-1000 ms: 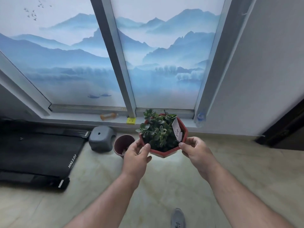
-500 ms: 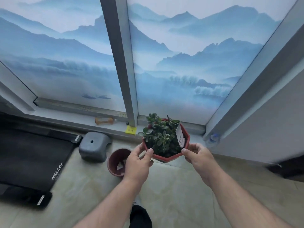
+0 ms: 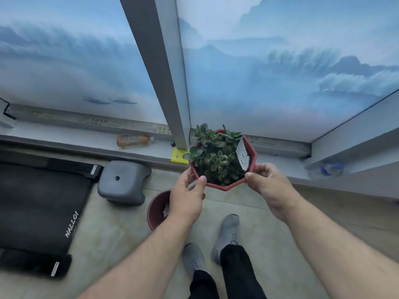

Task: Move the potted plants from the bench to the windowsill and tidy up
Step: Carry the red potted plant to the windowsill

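Observation:
A red octagonal pot (image 3: 226, 186) with a green succulent plant (image 3: 216, 157) and a white label card (image 3: 243, 155) is held upright in the air over the edge of the windowsill (image 3: 278, 164). My left hand (image 3: 186, 196) grips its left rim with the thumb on top. On the right rim my right hand (image 3: 267, 182) holds it the same way. An empty dark red pot (image 3: 156, 210) stands on the floor below my left hand, partly hidden by it.
A grey plastic stool (image 3: 124, 183) stands on the floor by the sill. A black folded treadmill (image 3: 36, 208) lies at the left. On the sill lie an orange bottle (image 3: 132, 140), a yellow tag (image 3: 179, 156) and a clear bottle (image 3: 326, 169). My feet (image 3: 228, 231) stand below.
I have stepped closer to the window. The pot has moved forward with both hands and now hangs over the sill's edge. My feet have come into view.

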Demonstrator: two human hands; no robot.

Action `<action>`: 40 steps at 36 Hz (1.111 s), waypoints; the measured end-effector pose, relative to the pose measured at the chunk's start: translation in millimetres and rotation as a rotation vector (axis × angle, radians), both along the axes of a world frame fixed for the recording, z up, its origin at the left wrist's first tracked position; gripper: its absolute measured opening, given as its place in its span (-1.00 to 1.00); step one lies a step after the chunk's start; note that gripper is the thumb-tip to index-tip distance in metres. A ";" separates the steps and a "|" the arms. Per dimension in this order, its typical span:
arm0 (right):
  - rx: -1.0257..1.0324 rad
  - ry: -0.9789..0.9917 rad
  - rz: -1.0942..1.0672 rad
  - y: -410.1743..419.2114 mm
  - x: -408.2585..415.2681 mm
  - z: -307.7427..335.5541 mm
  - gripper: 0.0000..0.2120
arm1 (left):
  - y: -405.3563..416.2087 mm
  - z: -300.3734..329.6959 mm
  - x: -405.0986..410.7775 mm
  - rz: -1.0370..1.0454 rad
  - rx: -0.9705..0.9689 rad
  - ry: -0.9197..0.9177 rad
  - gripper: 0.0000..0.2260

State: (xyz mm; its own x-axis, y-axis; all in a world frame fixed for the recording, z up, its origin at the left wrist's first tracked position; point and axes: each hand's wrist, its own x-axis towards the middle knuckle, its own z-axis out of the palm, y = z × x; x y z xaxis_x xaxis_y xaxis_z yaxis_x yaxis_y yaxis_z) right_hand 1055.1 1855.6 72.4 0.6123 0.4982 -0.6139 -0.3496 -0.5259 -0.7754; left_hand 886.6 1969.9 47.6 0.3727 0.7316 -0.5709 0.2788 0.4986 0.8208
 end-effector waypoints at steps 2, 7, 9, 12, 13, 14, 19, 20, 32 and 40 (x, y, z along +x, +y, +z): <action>0.002 0.028 0.000 16.9 10.2 -31.3 -0.87 | 15.7 -29.7 12.0 0.021 -0.023 -0.002 -0.68; -0.005 0.079 0.011 49.8 34.3 -105.2 -0.86 | 48.3 -97.7 37.6 0.055 -0.090 0.009 -0.70; -0.002 0.096 0.020 64.2 45.8 -139.5 -0.86 | 61.0 -129.9 47.8 0.078 -0.108 0.012 -0.67; 0.001 0.107 0.041 82.5 61.4 -187.6 -0.87 | 78.4 -174.7 62.6 0.101 -0.132 0.023 -0.62; -0.004 0.103 0.046 88.6 67.5 -204.5 -0.87 | 83.6 -190.8 68.6 0.110 -0.127 0.025 -0.61; -0.014 0.095 0.053 94.3 73.8 -221.5 -0.86 | 87.5 -206.1 74.7 0.117 -0.125 0.030 -0.60; -0.050 0.081 0.082 119.6 98.0 -294.5 -0.78 | 104.7 -272.3 99.3 0.155 -0.151 0.047 -0.59; -0.056 0.079 0.092 124.5 101.9 -307.7 -0.68 | 108.6 -285.3 102.8 0.160 -0.149 0.052 -0.59; -0.105 0.062 0.140 163.7 129.6 -405.5 -0.78 | 138.5 -378.0 130.2 0.228 -0.166 0.098 -0.62; -0.117 0.078 0.178 167.5 133.6 -426.0 -0.90 | 140.4 -396.3 127.5 0.237 -0.156 0.120 -0.68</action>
State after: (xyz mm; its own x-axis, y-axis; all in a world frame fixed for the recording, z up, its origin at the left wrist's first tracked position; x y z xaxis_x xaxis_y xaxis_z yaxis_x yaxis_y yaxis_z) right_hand 1188.7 2023.0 -353.6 0.4697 0.5167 -0.7158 -0.2998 -0.6693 -0.6798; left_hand 1014.1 2110.4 -348.7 0.1253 0.6904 -0.7125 0.2300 0.6784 0.6978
